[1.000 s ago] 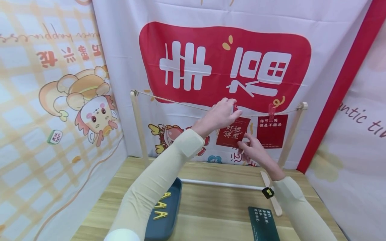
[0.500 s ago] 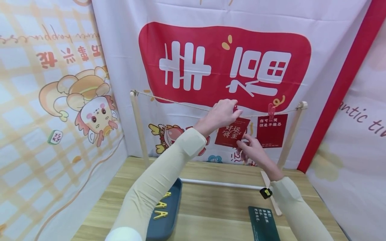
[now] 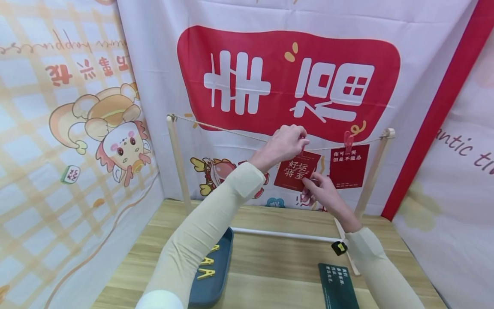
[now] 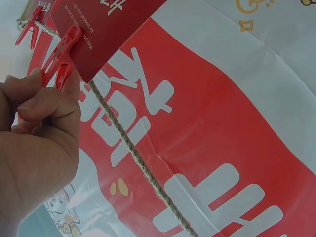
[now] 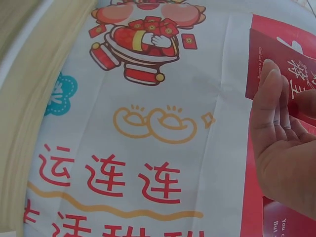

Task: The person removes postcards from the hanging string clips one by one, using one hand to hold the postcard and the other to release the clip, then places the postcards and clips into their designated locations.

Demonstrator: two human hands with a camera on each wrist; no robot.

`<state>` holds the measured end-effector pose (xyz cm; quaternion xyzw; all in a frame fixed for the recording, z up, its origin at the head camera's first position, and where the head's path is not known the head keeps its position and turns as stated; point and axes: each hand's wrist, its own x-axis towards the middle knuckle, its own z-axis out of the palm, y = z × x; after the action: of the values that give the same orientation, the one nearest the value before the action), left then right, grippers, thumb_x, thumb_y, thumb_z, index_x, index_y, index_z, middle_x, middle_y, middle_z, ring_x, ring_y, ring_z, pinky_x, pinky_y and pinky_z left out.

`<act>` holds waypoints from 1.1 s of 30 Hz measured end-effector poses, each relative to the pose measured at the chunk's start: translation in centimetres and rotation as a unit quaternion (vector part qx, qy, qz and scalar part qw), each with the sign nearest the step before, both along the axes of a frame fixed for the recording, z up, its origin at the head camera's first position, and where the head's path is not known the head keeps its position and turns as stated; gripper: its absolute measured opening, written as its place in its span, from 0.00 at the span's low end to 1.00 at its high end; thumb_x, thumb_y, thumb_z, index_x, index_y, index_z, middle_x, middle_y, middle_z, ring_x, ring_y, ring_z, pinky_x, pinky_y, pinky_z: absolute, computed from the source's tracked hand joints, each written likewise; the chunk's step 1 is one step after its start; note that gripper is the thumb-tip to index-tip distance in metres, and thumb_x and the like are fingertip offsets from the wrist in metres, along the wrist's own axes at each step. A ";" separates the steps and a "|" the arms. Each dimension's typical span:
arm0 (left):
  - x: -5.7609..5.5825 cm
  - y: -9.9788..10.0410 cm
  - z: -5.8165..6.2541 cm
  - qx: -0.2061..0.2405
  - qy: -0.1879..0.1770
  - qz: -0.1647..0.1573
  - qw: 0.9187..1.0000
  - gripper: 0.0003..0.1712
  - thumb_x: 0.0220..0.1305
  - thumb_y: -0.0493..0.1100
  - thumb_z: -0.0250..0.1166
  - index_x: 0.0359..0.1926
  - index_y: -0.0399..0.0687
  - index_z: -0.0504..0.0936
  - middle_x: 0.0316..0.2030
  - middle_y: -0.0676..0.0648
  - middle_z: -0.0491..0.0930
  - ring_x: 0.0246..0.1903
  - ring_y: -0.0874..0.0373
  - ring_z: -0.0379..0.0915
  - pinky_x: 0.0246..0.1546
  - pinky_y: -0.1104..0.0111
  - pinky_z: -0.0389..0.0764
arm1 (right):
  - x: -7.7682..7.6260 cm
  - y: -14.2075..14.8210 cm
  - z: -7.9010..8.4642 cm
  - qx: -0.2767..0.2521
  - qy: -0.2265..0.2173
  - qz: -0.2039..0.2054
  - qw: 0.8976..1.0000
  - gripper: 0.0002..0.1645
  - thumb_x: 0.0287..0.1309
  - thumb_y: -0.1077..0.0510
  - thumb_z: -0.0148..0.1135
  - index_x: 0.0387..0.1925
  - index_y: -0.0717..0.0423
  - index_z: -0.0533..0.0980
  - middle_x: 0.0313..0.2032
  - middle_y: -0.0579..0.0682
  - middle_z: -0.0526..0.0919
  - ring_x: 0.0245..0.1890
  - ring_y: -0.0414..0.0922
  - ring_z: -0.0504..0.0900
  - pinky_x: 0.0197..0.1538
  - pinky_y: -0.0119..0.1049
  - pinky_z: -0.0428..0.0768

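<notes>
My left hand point(image 3: 283, 143) pinches a red clothespin point(image 4: 63, 53) at the rope. The clothespin's jaws lie over the top edge of a red card point(image 3: 294, 174) with white characters. In the left wrist view the rope point(image 4: 128, 143) runs up to that card's corner. Below the rope, my right hand point(image 3: 324, 193) pinches the card's lower right side between thumb and fingers, as the right wrist view also shows. Farther right, a second red card point(image 3: 349, 171) hangs from the rope by another red clothespin point(image 3: 348, 141).
Two wooden posts point(image 3: 178, 163) carry the rope, with a white bar point(image 3: 285, 234) low between them. A dark blue tray point(image 3: 221, 279) with several yellow clothespins point(image 3: 206, 273) sits at front left. A dark green card point(image 3: 337, 285) lies at front right. Printed cloth hangs behind.
The fingers of my left hand have drawn closer together at the clothespin. My right hand and the red card's lower edge have shifted slightly left.
</notes>
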<state>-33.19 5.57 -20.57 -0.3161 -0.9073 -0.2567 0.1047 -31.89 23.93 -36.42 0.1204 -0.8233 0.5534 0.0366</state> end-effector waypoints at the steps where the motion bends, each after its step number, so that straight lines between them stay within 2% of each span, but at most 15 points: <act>1: 0.0 0.0 0.0 0.001 -0.001 -0.001 1.000 0.20 0.68 0.49 0.62 0.58 0.49 0.78 0.41 0.51 0.81 0.31 0.63 0.76 0.33 0.79 0.79 | 0.0 0.0 0.0 -0.001 -0.001 -0.002 1.000 0.23 0.71 0.47 0.53 0.56 0.59 0.71 0.33 0.65 0.81 0.28 0.54 0.85 0.29 0.45 0.85; 5: 0.0 0.0 -0.1 0.006 0.006 -0.002 1.000 0.19 0.68 0.49 0.62 0.57 0.49 0.77 0.41 0.51 0.81 0.29 0.63 0.76 0.31 0.80 0.79 | -0.2 0.1 -0.1 -0.005 0.004 0.003 1.000 0.21 0.72 0.51 0.52 0.55 0.64 0.70 0.34 0.70 0.80 0.28 0.58 0.85 0.27 0.41 0.85; 8: -0.1 0.1 -0.3 0.015 0.030 -0.004 0.999 0.17 0.68 0.49 0.62 0.54 0.50 0.78 0.39 0.52 0.82 0.29 0.64 0.76 0.32 0.80 0.79 | -0.2 0.2 0.0 -0.005 0.006 0.004 1.000 0.20 0.73 0.52 0.51 0.54 0.65 0.70 0.34 0.73 0.80 0.29 0.61 0.84 0.27 0.40 0.85; 16: -0.2 0.0 -0.6 0.050 0.100 -0.030 0.993 0.10 0.68 0.47 0.61 0.47 0.51 0.81 0.37 0.53 0.84 0.29 0.66 0.76 0.35 0.81 0.79 | 0.3 0.3 0.7 0.016 0.018 -0.012 1.000 0.23 0.71 0.46 0.53 0.49 0.64 0.72 0.30 0.63 0.81 0.26 0.57 0.85 0.26 0.40 0.84; 21: -0.1 -0.1 -0.6 0.067 0.113 -0.044 0.990 0.09 0.68 0.46 0.62 0.45 0.51 0.83 0.36 0.53 0.84 0.29 0.66 0.76 0.37 0.80 0.79 | 0.3 0.4 0.8 0.022 0.027 -0.008 0.999 0.23 0.71 0.45 0.53 0.49 0.62 0.72 0.29 0.63 0.81 0.28 0.61 0.84 0.27 0.41 0.84; 27: -0.1 -0.1 -0.5 0.081 0.117 -0.061 0.988 0.08 0.68 0.45 0.62 0.44 0.50 0.84 0.35 0.53 0.85 0.30 0.67 0.77 0.38 0.80 0.79 | 0.4 0.5 0.6 0.040 0.025 -0.002 0.999 0.20 0.72 0.46 0.51 0.51 0.59 0.72 0.29 0.64 0.81 0.27 0.60 0.83 0.28 0.48 0.84; 33: 0.1 0.0 0.0 0.088 0.131 -0.076 0.985 0.08 0.68 0.45 0.61 0.43 0.48 0.83 0.34 0.52 0.85 0.29 0.67 0.77 0.38 0.80 0.79 | 0.7 0.8 0.3 0.042 0.025 0.020 0.999 0.19 0.72 0.48 0.51 0.54 0.57 0.72 0.31 0.67 0.81 0.25 0.54 0.82 0.25 0.43 0.83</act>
<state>-33.09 5.55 -20.52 -0.4047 -0.8331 -0.2990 0.2298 -31.22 24.75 -36.08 0.1516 -0.8424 0.5155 0.0409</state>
